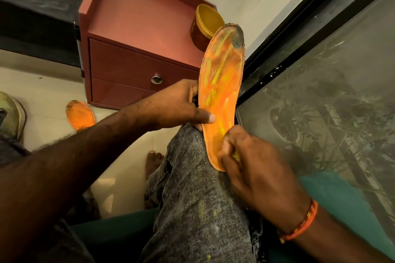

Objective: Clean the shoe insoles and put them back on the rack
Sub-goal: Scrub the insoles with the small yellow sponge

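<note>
An orange insole (222, 83) with yellow streaks and a dark, dirty toe end stands upright on my raised knee (192, 155). My left hand (177, 106) grips its left edge at mid-length, thumb pressed across the face. My right hand (252, 164) is curled at the heel end, fingers bunched against the insole around something small and yellowish that is mostly hidden. A second orange insole (80, 115) lies on the floor at the left, partly behind my left forearm.
A red-brown cabinet (136, 53) with a knobbed drawer stands ahead, a round yellow-lidded tin (206, 27) on its top. A window with a dark frame (310, 27) fills the right side. A pale shoe (12, 113) sits at the far left. My bare foot (152, 162) rests on the floor.
</note>
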